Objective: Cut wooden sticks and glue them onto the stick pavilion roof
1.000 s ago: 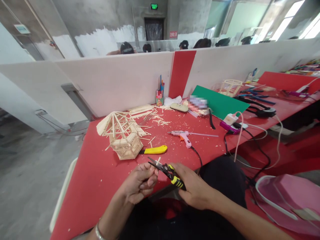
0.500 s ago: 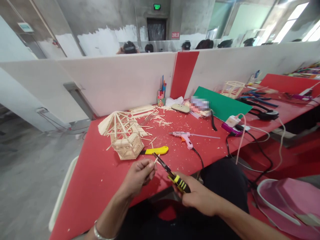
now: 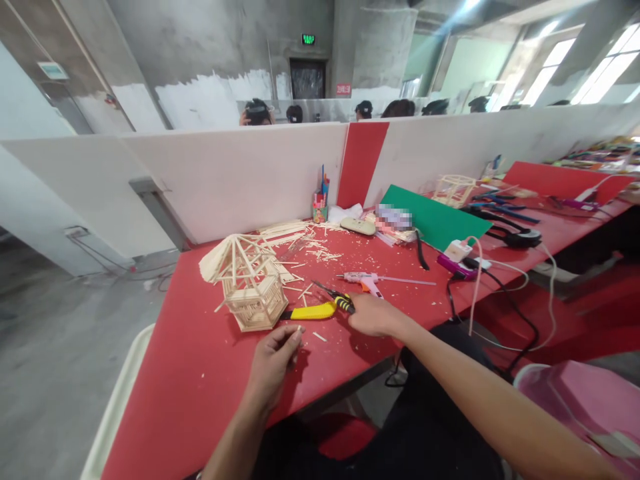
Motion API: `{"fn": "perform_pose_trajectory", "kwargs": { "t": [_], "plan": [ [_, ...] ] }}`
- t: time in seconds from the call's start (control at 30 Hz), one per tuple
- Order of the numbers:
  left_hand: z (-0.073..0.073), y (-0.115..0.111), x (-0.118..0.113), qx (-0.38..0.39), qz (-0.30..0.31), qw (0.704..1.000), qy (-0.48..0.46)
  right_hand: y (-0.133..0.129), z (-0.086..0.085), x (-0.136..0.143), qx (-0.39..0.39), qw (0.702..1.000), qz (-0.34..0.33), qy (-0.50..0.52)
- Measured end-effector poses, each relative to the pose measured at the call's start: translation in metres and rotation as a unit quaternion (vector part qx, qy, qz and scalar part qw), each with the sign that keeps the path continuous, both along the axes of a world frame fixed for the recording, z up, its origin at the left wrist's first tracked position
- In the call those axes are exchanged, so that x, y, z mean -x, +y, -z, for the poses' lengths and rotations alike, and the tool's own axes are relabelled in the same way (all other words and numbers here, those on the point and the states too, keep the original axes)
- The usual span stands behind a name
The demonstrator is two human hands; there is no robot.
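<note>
My left hand [image 3: 278,360] pinches a small piece of wooden stick [image 3: 299,329] over the red table [image 3: 200,400]. Farther right, my right hand [image 3: 373,315] is closed round the yellow and black handles of the pliers [image 3: 344,303], whose jaws point up and left. Just beyond my left hand stands a wooden stick model [image 3: 255,303] with a partly covered roof. A yellow cutter [image 3: 313,312] lies between the model and the pliers. One short stick piece [image 3: 319,337] rests on the table between my hands.
Behind the pliers lies a pink glue gun [image 3: 361,277]. Loose sticks [image 3: 323,250] are scattered at the back, near a pen holder [image 3: 320,208]. A green board [image 3: 437,217] and a power strip [image 3: 456,265] are on the right. People's heads show beyond the white partition [image 3: 250,173].
My right hand has moved the pliers forward, away from my left hand, and down toward the table beside the cutter. A short stick piece now shows on the table between my hands.
</note>
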State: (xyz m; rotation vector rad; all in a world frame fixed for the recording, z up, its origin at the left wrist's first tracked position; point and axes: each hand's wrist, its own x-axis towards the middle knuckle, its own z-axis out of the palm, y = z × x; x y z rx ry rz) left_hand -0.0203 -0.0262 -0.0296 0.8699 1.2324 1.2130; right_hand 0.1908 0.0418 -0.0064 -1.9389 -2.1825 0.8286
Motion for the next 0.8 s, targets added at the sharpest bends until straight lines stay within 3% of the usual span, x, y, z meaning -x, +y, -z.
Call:
{"fn": "perform_pose_trajectory", "kwargs": {
  "t": [0.17, 0.3, 0.47, 0.53, 0.63, 0.8],
  "plan": [
    [0.004, -0.004, 0.009, 0.008, -0.029, 0.999, -0.021, -0.009, 0.017, 0.006, -0.058, 0.993, 0.021, -0.103],
    [0.006, -0.003, 0.011, -0.01, -0.038, 0.999, -0.004, -0.02, 0.019, 0.016, -0.127, 0.982, 0.02, -0.137],
    [0.002, -0.007, 0.01, -0.022, -0.041, 0.999, -0.028, -0.02, 0.02, 0.052, -0.268, 0.948, -0.15, -0.085],
    [0.0, -0.012, 0.01, -0.021, -0.05, 0.998, -0.039, -0.015, 0.026, 0.068, -0.264, 0.942, -0.19, -0.084],
    [-0.001, -0.022, 0.015, -0.013, -0.075, 0.996, -0.04, -0.008, 0.035, 0.081, -0.253, 0.943, -0.194, -0.097],
    [-0.001, -0.031, 0.024, -0.008, -0.114, 0.993, -0.027, -0.022, 0.031, 0.062, -0.227, 0.949, -0.2, -0.094]
  ]
}}
